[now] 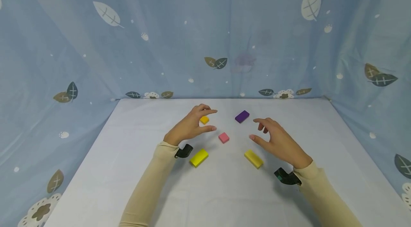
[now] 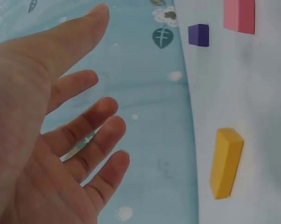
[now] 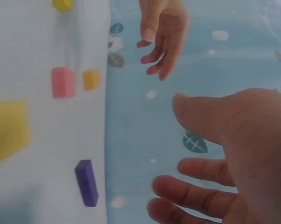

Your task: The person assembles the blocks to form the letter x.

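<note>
My left hand [image 1: 192, 123] hovers over the table with fingers and thumb spread apart, holding nothing; in the head view it partly covers an orange block [image 1: 204, 120]. My right hand [image 1: 277, 141] is likewise raised and relaxed, nothing between thumb and fingers. Left of its fingertips lies a purple block [image 1: 242, 116]. Between the two hands sits a small pink block [image 1: 223, 137]. A bright yellow block [image 1: 199, 158] lies below the left hand, and a paler yellow block [image 1: 253, 159] lies by the right thumb. The left wrist view shows the palm and the orange block [image 2: 226, 163].
All the blocks lie on a white-covered table [image 1: 224, 198]. A blue curtain [image 1: 160, 41] with leaf and flower prints rises behind the table and along both sides. Black wrist-worn pieces [image 1: 287, 177] sit at both sleeve cuffs.
</note>
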Motion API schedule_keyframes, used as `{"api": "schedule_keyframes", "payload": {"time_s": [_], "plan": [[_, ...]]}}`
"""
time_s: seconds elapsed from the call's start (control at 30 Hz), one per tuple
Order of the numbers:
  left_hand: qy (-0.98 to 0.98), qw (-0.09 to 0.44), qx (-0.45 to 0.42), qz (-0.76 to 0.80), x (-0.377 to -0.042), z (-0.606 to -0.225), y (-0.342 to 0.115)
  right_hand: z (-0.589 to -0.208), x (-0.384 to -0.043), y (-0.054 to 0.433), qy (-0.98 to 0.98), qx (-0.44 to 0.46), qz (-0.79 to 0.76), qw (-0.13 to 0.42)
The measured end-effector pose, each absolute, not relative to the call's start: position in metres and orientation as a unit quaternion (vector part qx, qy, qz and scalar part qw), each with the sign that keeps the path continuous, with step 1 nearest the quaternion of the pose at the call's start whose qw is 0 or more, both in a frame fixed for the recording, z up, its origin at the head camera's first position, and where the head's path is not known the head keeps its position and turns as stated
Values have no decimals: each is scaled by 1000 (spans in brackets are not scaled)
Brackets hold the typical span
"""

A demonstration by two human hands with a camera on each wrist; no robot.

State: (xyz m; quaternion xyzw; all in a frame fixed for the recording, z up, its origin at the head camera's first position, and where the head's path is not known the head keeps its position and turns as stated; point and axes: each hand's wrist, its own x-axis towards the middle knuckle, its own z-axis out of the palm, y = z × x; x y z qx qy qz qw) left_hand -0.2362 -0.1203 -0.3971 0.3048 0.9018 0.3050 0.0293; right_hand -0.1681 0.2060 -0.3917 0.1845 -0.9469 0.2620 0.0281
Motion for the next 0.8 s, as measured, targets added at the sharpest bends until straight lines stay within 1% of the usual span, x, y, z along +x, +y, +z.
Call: {"api": "schedule_keyframes", "payload": {"time_s": [0.33, 0.57, 0.8], "plan": [[899, 53, 317, 296, -247, -405, -118, -405, -165, 210, -942, 203, 265, 8], [888, 84, 332, 307, -254, -416, -119, -414, -160, 211, -939, 204, 275, -14], [880, 86, 347, 313, -264, -418, -114, -414, -161, 214, -940, 210, 268, -23]]}}
